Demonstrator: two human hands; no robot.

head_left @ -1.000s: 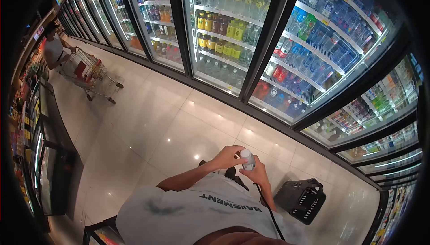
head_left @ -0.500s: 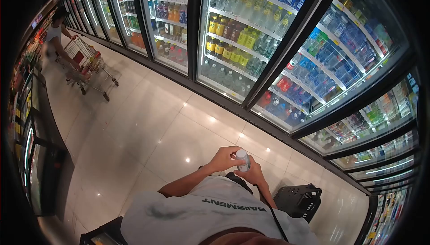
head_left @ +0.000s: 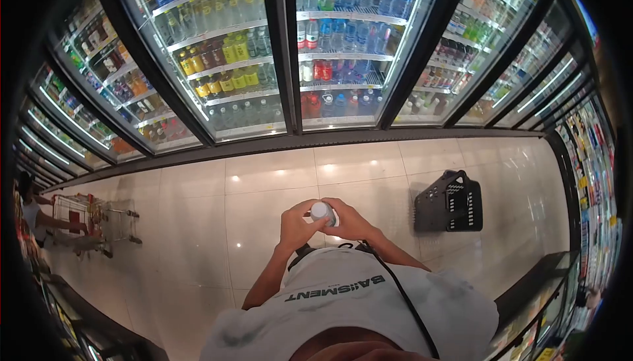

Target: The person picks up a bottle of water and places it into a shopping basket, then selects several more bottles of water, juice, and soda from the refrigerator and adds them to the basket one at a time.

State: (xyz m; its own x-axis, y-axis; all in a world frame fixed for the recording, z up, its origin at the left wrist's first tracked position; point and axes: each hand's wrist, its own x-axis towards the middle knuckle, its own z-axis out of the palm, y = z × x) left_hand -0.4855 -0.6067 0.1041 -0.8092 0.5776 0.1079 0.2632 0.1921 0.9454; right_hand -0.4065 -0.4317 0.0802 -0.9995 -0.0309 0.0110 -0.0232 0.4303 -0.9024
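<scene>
Centrally, one small bottle [head_left: 322,212] with a white cap, held upright in front of the chest by both hands, above the pale tiled floor [head_left: 217,229].

Left hand [head_left: 298,224]: fingers curled around the bottle's left side, thumb up near the cap; closed on it.

Right hand [head_left: 351,221]: wrapped around the bottle's right side and rear, fingers folded against it; closed on it. The two hands touch each other around the bottle, so its body is mostly hidden and only the cap and shoulder show.

Below the hands: grey T-shirt [head_left: 356,301] with printed lettering, and a black cord [head_left: 402,295] running down over it from the right wrist area.

Right of the hands, apart from them: black plastic shopping basket [head_left: 450,203] standing on the floor, handle up.

Beyond: row of glass-door coolers [head_left: 277,51] stocked with shelved drinks bottles, doors shut.

Far left: another person's arm at a wire shopping trolley [head_left: 89,219], well apart.
</scene>
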